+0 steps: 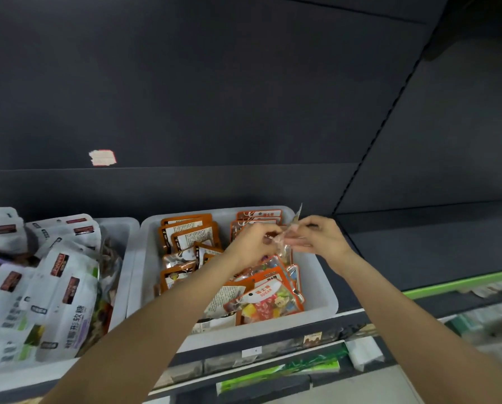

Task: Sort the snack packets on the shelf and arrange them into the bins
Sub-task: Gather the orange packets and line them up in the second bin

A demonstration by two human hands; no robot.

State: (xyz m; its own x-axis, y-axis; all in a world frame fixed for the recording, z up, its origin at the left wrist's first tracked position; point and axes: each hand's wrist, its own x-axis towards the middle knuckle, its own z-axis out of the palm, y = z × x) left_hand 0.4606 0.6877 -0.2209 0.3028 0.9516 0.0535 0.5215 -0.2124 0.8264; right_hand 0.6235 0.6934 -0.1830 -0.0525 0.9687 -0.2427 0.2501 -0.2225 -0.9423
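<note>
Both hands meet above the far right corner of a white bin [325, 287] on a dark shelf [418, 243], sharing one small snack packet [287, 239]. The left hand [252, 243] pinches its near end with curled fingers; the right hand [322, 236] pinches the far end, each grip closed on the wrapper. Below, orange-edged packets [267, 298] stand in rough rows inside the bin. A second bin [127, 228] at the shelf's left end holds white pouches [66, 301]. The step appears to be filing this packet; the next move likely calls for slipping it upright into the row along the far edge.
</note>
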